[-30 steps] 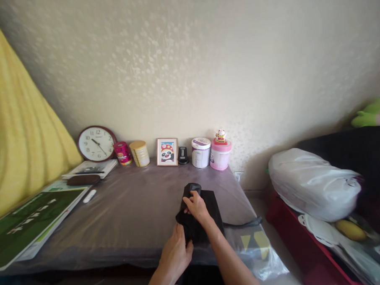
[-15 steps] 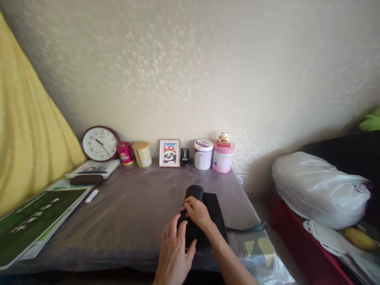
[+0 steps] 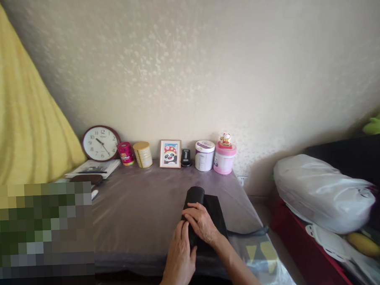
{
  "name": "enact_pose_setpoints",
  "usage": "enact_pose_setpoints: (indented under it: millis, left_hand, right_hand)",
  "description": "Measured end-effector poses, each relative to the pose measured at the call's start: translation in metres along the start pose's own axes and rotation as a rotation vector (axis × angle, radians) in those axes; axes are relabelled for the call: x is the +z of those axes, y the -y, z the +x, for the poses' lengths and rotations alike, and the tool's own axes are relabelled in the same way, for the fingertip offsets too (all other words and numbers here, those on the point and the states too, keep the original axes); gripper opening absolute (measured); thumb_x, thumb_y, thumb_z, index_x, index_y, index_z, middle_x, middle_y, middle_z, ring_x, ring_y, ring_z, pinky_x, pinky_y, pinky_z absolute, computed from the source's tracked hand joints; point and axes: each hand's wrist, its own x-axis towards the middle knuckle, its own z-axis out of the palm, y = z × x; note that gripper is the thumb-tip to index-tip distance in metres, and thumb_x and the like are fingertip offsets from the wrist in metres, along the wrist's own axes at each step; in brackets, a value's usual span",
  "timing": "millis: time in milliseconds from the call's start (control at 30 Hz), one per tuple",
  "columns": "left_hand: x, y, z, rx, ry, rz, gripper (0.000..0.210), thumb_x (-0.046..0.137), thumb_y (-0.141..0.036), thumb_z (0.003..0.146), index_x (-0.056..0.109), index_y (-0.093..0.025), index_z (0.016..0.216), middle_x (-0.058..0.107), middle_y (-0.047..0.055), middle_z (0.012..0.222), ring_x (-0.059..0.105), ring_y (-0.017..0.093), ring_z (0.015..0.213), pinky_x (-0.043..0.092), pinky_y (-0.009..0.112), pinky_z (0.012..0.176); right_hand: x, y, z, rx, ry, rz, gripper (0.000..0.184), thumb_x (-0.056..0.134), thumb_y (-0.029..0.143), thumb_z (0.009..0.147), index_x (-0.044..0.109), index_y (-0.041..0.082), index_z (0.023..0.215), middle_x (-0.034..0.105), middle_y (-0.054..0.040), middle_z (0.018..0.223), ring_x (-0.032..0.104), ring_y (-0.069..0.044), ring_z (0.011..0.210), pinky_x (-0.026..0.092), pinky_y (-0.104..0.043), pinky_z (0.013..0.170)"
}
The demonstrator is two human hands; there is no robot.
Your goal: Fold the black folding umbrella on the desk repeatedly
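Note:
A black roll [image 3: 195, 195] lies near the table's front edge, its long side pointing away from me. Flat black material [image 3: 217, 210] spreads out to its right. My right hand [image 3: 202, 224] rests across the middle of the roll, fingers together and curved over it. Closer to me, my left hand [image 3: 182, 250] grips the roll's left side and near end, its fingertips meeting the right hand's. A dark strap [image 3: 249, 233] runs rightward to the table's edge. Both hands hide much of the roll, so its exact kind cannot be made out.
Along the wall stand a clock [image 3: 102, 143], a pink tin [image 3: 126, 153], a yellow-lidded tin [image 3: 143, 154], a panda picture frame [image 3: 170, 153] and two tubs, one white [image 3: 205, 156] and one pink [image 3: 224, 157]. A stuffed plastic bag [image 3: 321, 193] sits right. The lower left is pixelated.
My right hand has slid slightly toward me and flattened over the roll. My left hand has shifted a little right and closed against it; its fingers were more spread before.

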Motion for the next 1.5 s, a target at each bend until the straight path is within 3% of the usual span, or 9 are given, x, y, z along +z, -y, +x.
enact_pose_setpoints:
  millis: [100,267,533,667,800,900,1067,1267,1500]
  left_hand:
    - [-0.003,-0.002,0.002,-0.041,0.092,0.011,0.061,0.037,-0.016,0.077,0.020,-0.014,0.136,0.037,0.015,0.137,0.037,0.027,0.128,0.038,0.049,0.101]
    - [-0.006,-0.003,0.005,-0.097,0.230,0.013,0.062,0.035,-0.019,0.078,0.020,-0.010,0.137,0.033,0.017,0.142,0.033,0.026,0.131,0.034,0.046,0.104]
    - [-0.015,-0.010,0.009,-0.174,0.344,-0.035,0.063,0.031,-0.022,0.081,0.015,-0.006,0.139,0.027,0.018,0.145,0.028,0.023,0.134,0.030,0.042,0.107]
    - [-0.016,-0.011,0.009,-0.170,0.321,-0.046,0.062,0.030,-0.022,0.082,0.015,-0.005,0.139,0.028,0.019,0.145,0.028,0.024,0.133,0.031,0.042,0.107]
    - [-0.017,-0.011,0.008,-0.147,0.280,-0.073,0.060,0.031,-0.022,0.082,0.017,-0.006,0.139,0.030,0.019,0.144,0.030,0.026,0.133,0.032,0.044,0.106]
    - [-0.019,-0.011,0.008,-0.144,0.287,-0.081,0.061,0.032,-0.023,0.082,0.016,-0.007,0.139,0.030,0.019,0.143,0.029,0.026,0.133,0.033,0.044,0.106]
    - [-0.021,-0.010,0.008,-0.139,0.274,-0.095,0.062,0.033,-0.024,0.082,0.014,-0.007,0.139,0.028,0.020,0.145,0.030,0.026,0.133,0.032,0.043,0.106]
    - [-0.024,-0.010,0.007,-0.143,0.331,-0.092,0.073,0.038,-0.021,0.077,0.005,-0.006,0.140,0.018,0.019,0.148,0.022,0.025,0.135,0.028,0.041,0.108]
    - [-0.025,-0.012,0.008,-0.158,0.358,-0.073,0.074,0.037,-0.019,0.075,0.004,0.000,0.139,0.015,0.022,0.148,0.021,0.025,0.136,0.028,0.041,0.108]
  right_hand:
    - [0.003,-0.015,0.009,-0.004,0.047,-0.066,0.023,0.044,0.026,0.091,0.068,0.025,0.091,0.069,-0.0012,0.104,0.047,-0.017,0.119,0.021,-0.043,0.107]
    - [0.006,-0.037,0.033,0.081,0.061,-0.132,0.024,0.045,0.024,0.090,0.069,0.026,0.085,0.067,0.0008,0.107,0.044,-0.017,0.121,0.015,-0.044,0.107]
    - [0.004,-0.070,0.058,0.293,-0.068,-0.236,0.026,0.043,0.024,0.090,0.064,0.023,0.105,0.060,-0.0045,0.121,0.047,-0.017,0.119,0.029,-0.036,0.102]
    - [-0.020,-0.084,0.043,0.486,-0.215,-0.277,0.030,0.041,0.022,0.088,0.060,0.016,0.110,0.061,-0.0101,0.117,0.053,-0.018,0.112,0.035,-0.033,0.099]
    - [-0.048,-0.093,0.004,0.633,-0.292,-0.277,0.034,0.035,0.024,0.087,0.062,0.012,0.105,0.066,-0.0139,0.103,0.060,-0.022,0.099,0.042,-0.033,0.089]
    - [-0.058,-0.091,-0.025,0.748,-0.291,-0.174,0.032,0.037,0.029,0.086,0.065,0.017,0.096,0.069,-0.0090,0.091,0.064,-0.021,0.087,0.045,-0.029,0.078]
    - [-0.055,-0.070,-0.046,0.733,-0.248,-0.074,0.032,0.039,0.036,0.083,0.067,0.020,0.088,0.070,-0.0061,0.085,0.065,-0.021,0.081,0.046,-0.029,0.072]
    - [-0.051,-0.048,-0.046,0.737,-0.261,-0.066,0.032,0.047,0.039,0.079,0.065,0.017,0.096,0.067,-0.0043,0.071,0.063,-0.021,0.070,0.046,-0.029,0.067]
    - [-0.045,-0.032,-0.029,0.654,-0.208,0.111,0.030,0.050,0.034,0.078,0.063,0.015,0.095,0.067,-0.0047,0.078,0.061,-0.020,0.074,0.046,-0.028,0.067]
